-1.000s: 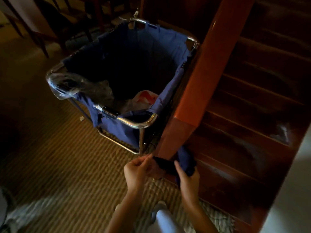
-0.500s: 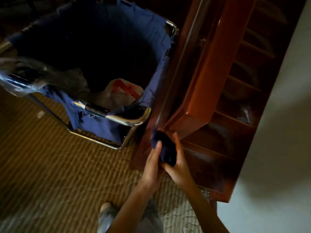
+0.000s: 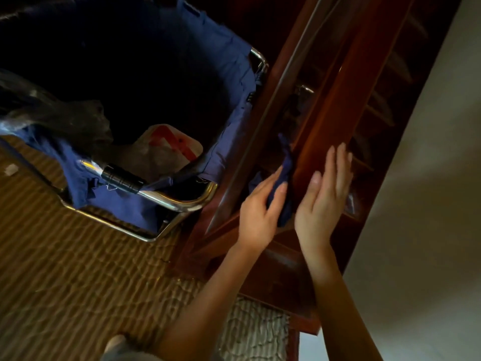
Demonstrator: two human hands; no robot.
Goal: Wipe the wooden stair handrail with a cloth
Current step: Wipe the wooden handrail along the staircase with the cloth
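Observation:
The reddish wooden handrail (image 3: 335,105) runs diagonally from the upper right down to the middle of the view. A dark blue cloth (image 3: 285,168) lies against its left side near the lower end. My left hand (image 3: 260,207) grips the cloth and holds it to the rail. My right hand (image 3: 324,198) is on the rail's right side with straight fingers, holding nothing; whether it touches the wood I cannot tell.
A blue fabric laundry cart (image 3: 166,105) on a chrome frame (image 3: 182,203) stands close on the left of the rail, with plastic bags (image 3: 161,152) inside. Dark wooden stair steps (image 3: 385,95) lie behind the rail. Patterned carpet (image 3: 78,269) covers the floor; a pale wall (image 3: 429,204) is on the right.
Both hands have risen from the bottom of the post up along the rail. My right hand has let go of the cloth and opened; the left hand now holds the cloth alone.

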